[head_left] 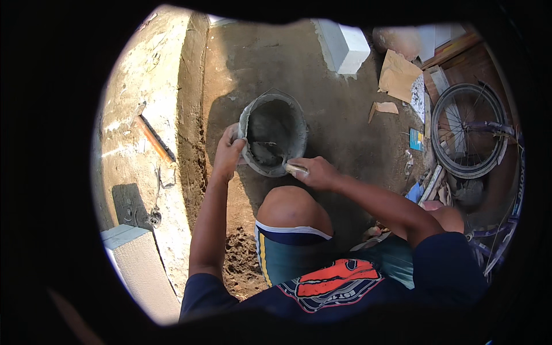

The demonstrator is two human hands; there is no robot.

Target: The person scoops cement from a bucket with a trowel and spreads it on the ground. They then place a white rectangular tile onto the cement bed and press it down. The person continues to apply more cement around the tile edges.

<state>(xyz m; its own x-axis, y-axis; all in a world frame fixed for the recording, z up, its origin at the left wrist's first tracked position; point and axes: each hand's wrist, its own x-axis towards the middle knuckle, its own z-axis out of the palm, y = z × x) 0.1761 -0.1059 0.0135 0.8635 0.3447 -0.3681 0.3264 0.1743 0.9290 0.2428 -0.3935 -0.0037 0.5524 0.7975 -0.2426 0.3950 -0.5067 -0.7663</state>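
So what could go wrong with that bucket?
The bucket might tip if the left hand, holding it by the rim, slips. Grey mix could splash the bare knee close by. The right hand, gripping a pale handle without a glove, might get mix on its skin.

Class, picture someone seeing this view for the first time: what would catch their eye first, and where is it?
Probably the cement-smeared bucket near the centre, its rim gripped by the left hand while the right hand holds a pale handle at its lower right edge. Next, perhaps, the spoked bicycle wheel at the far right and the bright white block near the top.
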